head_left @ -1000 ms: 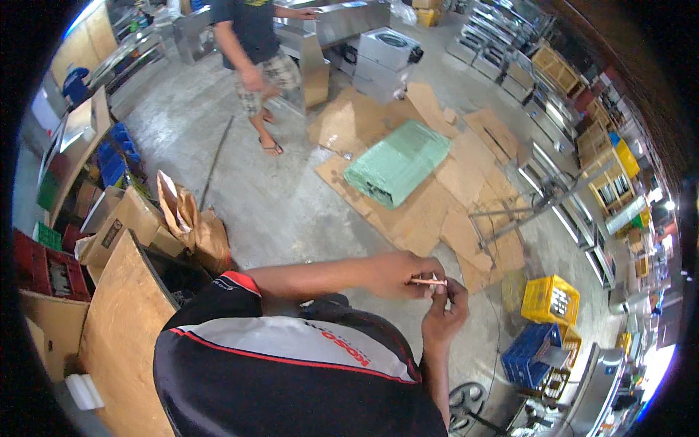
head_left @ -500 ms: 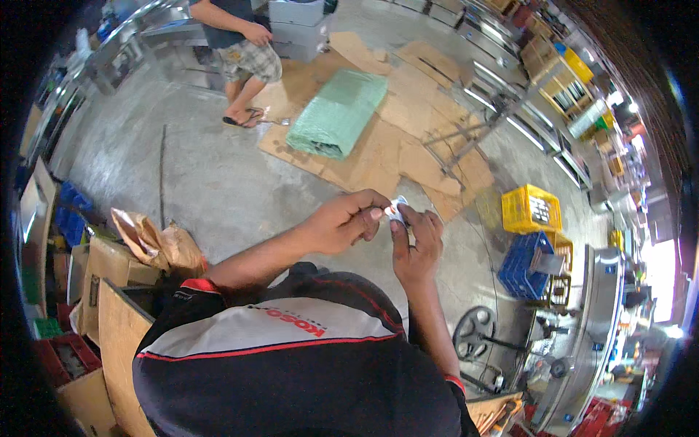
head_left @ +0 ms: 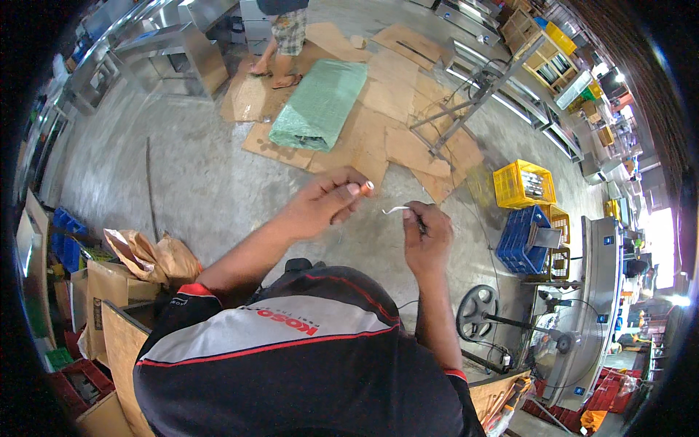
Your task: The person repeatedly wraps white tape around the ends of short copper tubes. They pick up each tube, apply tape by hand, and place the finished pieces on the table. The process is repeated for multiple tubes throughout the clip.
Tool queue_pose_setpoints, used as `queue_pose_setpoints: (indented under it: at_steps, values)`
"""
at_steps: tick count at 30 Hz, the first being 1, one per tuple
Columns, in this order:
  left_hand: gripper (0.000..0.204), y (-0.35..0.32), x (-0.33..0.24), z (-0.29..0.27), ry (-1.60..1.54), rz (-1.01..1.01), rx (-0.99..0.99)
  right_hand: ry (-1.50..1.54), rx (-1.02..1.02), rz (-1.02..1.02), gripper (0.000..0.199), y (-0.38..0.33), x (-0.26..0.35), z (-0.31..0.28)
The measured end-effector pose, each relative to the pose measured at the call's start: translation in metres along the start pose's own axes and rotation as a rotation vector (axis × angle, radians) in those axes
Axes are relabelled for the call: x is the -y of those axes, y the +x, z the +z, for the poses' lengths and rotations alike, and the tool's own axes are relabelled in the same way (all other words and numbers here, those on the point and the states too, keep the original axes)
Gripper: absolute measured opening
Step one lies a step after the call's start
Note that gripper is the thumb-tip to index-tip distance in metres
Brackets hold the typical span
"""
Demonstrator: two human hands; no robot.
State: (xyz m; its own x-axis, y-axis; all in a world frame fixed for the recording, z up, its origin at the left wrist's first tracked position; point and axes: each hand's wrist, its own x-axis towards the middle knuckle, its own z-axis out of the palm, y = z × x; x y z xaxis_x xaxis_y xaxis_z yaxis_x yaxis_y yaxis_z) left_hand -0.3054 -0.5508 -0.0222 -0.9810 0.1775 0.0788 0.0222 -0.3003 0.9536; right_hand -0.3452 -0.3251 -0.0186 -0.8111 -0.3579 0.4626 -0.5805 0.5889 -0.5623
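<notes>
Above the grey floor, my left hand [head_left: 320, 207] pinches a small copper-coloured cylinder [head_left: 367, 189] with a whitish end between thumb and forefinger. Its exact kind is too small to make out. To the right, my right hand [head_left: 429, 237] has its fingers closed on a thin white strip [head_left: 397, 210], whose hooked free end points toward my left hand. The strip and the cylinder are apart. The rest of the strip is hidden in my right fingers.
A green-wrapped bundle [head_left: 320, 105] lies on flattened cardboard [head_left: 378, 87], with a person [head_left: 287, 36] standing beyond it. At right are a yellow crate [head_left: 510, 186], a blue crate [head_left: 517, 240] and a black handwheel [head_left: 478, 313]. Cardboard boxes [head_left: 109, 291] stand at left.
My hands have drawn apart. The white piece, earlier held between both, now trails from my right fingers, and the copper-coloured cylinder shows in my left. The person beyond stepped right and farther off.
</notes>
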Motion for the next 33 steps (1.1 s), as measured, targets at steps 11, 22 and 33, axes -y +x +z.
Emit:
queue_pose_setpoints:
  at_steps: [11,22,33]
  values:
    - [0.018,0.011,0.005,0.025,0.144,-0.017,-0.029,0.305,0.057,0.161,0.015,-0.001,0.022,-0.003]
    - [0.027,0.000,0.011,0.027,0.446,0.353,-0.014,0.240,0.001,0.113,0.016,0.001,0.025,0.010]
    - [0.028,-0.006,0.013,0.024,0.421,0.381,-0.101,0.160,0.076,0.028,0.030,-0.009,0.013,0.013]
